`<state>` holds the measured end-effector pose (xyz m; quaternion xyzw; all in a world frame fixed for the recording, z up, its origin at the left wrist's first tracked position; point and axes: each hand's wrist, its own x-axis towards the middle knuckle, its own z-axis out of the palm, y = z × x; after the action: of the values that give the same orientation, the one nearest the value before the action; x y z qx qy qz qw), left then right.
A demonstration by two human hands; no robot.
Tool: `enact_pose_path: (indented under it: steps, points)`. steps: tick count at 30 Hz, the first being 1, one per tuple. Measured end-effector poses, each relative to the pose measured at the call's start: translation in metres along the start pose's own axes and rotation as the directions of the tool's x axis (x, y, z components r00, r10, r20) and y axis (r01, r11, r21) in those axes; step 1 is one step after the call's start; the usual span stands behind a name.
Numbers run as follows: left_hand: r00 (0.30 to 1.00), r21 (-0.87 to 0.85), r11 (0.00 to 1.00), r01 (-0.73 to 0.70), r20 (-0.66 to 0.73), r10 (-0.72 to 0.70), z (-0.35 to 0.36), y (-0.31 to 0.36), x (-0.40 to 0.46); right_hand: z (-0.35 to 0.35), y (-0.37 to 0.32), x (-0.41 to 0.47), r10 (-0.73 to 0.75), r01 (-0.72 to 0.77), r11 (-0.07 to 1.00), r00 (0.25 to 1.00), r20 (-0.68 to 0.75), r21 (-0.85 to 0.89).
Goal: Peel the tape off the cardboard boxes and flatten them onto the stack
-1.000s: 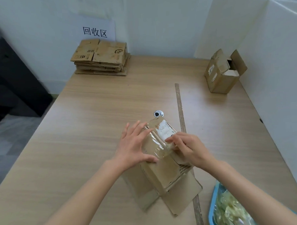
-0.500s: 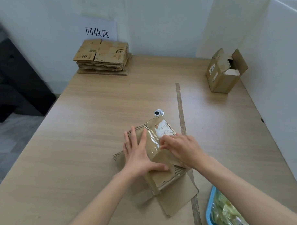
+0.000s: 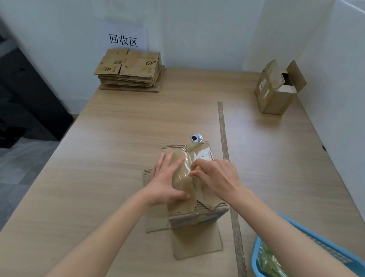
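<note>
A small brown cardboard box (image 3: 197, 217) stands in the middle of the table with its bottom flaps splayed flat toward me. A strip of clear tape (image 3: 186, 162) runs along the seam of its closed top. My left hand (image 3: 165, 184) presses flat on the left top flap, fingers straight. My right hand (image 3: 219, 178) curls its fingertips onto the tape at the seam and pinches it. A stack of flattened boxes (image 3: 131, 71) lies at the far left corner. Another box (image 3: 276, 90) with open flaps stands at the far right.
A thin wooden strip (image 3: 225, 157) runs along the table right of the box. A round metal grommet (image 3: 196, 138) sits just behind it. A blue basket (image 3: 254, 258) of crumpled tape is at the near right. White panels wall the right side; a paper sign (image 3: 123, 40) hangs above the stack.
The box has turned from an angle to square in front of me. My right hand moved left from the label to the taped seam. My left hand stayed pressed on the left flap.
</note>
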<state>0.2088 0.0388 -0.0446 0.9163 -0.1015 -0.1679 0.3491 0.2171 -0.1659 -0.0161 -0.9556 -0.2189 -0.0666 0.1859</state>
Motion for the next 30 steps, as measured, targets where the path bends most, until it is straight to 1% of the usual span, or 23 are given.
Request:
enact_pose_path:
  steps: [2, 3, 4, 5, 6, 7, 8, 9, 10, 11, 12, 14, 15, 16, 18, 20, 21, 22, 23, 26, 28, 30]
  points:
    - [0.977, -0.081, 0.997, -0.007, -0.212, -0.010, 0.026, 0.000, -0.006, -0.003, -0.006, 0.000, -0.012, 0.011, 1.000, 0.999, 0.038, 0.006]
    - [0.949, -0.107, 0.994, -0.024, -0.316, -0.011, 0.035, 0.000, -0.008, -0.005, -0.009, 0.000, -0.018, 0.018, 1.000, 0.997, 0.069, -0.001]
    - [0.922, -0.130, 0.991, -0.039, -0.386, -0.014, 0.040, -0.002, -0.010, -0.009, -0.010, 0.000, -0.022, 0.022, 1.000, 0.994, 0.107, -0.005]
    - [0.905, -0.148, 0.988, -0.050, -0.425, -0.018, 0.042, -0.001, -0.012, -0.013, -0.011, -0.001, -0.021, 0.019, 1.000, 0.990, 0.142, 0.014]
    - [0.897, -0.160, 0.986, -0.052, -0.441, -0.024, 0.042, -0.001, -0.014, -0.015, -0.009, -0.003, -0.019, 0.008, 0.997, 0.987, 0.159, 0.071]
    - [0.895, -0.160, 0.986, -0.046, -0.446, -0.031, 0.041, 0.000, -0.015, -0.017, -0.005, -0.005, 0.003, -0.033, 0.985, 0.984, 0.175, 0.169]
    - [0.894, -0.148, 0.988, -0.038, -0.447, -0.032, 0.039, 0.002, -0.016, -0.018, 0.002, -0.008, 0.056, -0.118, 0.943, 0.978, 0.199, 0.311]
    - [0.896, -0.126, 0.991, -0.032, -0.443, -0.027, 0.039, 0.003, -0.017, -0.018, 0.009, -0.011, 0.124, -0.224, 0.847, 0.965, 0.232, 0.482]
    - [0.898, -0.102, 0.994, -0.027, -0.439, -0.021, 0.038, 0.005, -0.017, -0.017, 0.015, -0.016, 0.182, -0.302, 0.713, 0.951, 0.249, 0.633]
    - [0.900, -0.085, 0.996, -0.023, -0.435, -0.016, 0.037, 0.007, -0.018, -0.015, 0.022, -0.022, 0.229, -0.327, 0.603, 0.945, 0.235, 0.728]
    - [0.901, -0.076, 0.997, -0.022, -0.433, -0.013, 0.036, 0.007, -0.018, -0.013, 0.027, -0.030, 0.260, -0.305, 0.578, 0.948, 0.184, 0.756]
    - [0.901, -0.071, 0.997, -0.028, -0.433, -0.006, 0.035, 0.007, -0.019, -0.008, 0.036, -0.048, 0.248, -0.234, 0.700, 0.966, 0.078, 0.675]
    - [0.901, -0.071, 0.997, -0.028, -0.434, -0.005, 0.034, 0.007, -0.020, -0.005, 0.037, -0.055, 0.214, -0.215, 0.753, 0.974, 0.077, 0.622]
    - [0.900, -0.071, 0.997, -0.025, -0.436, -0.008, 0.035, 0.006, -0.020, -0.001, 0.037, -0.061, 0.194, -0.218, 0.777, 0.975, 0.105, 0.590]
    - [0.895, -0.085, 0.996, -0.032, -0.445, -0.009, 0.036, 0.005, -0.018, 0.005, 0.038, -0.065, 0.235, -0.272, 0.764, 0.962, 0.141, 0.584]
    - [0.890, -0.113, 0.992, -0.056, -0.456, -0.002, 0.038, 0.005, -0.017, 0.009, 0.042, -0.062, 0.345, -0.360, 0.690, 0.926, 0.153, 0.628]
    - [0.889, -0.116, 0.991, -0.061, -0.458, 0.001, 0.039, 0.004, -0.017, 0.009, 0.045, -0.061, 0.388, -0.388, 0.669, 0.910, 0.147, 0.634]
    - [0.887, -0.106, 0.992, -0.065, -0.462, 0.008, 0.039, 0.003, -0.016, 0.010, 0.048, -0.061, 0.399, -0.379, 0.686, 0.910, 0.115, 0.620]
    - [0.885, -0.090, 0.993, -0.069, -0.464, 0.020, 0.040, 0.001, -0.016, 0.012, 0.049, -0.061, 0.383, -0.347, 0.722, 0.921, 0.072, 0.598]
    - [0.881, -0.056, 0.995, -0.081, -0.471, 0.045, 0.042, -0.006, -0.014, 0.020, 0.046, -0.065, 0.252, -0.182, 0.849, 0.965, -0.078, 0.497]
    - [0.885, -0.057, 0.995, -0.079, -0.464, 0.043, 0.043, -0.006, -0.013, 0.023, 0.043, -0.066, 0.177, -0.122, 0.910, 0.979, -0.105, 0.396]
    - [0.890, -0.055, 0.996, -0.073, -0.454, 0.040, 0.041, -0.005, -0.013, 0.022, 0.042, -0.064, 0.177, -0.134, 0.912, 0.981, -0.078, 0.388]
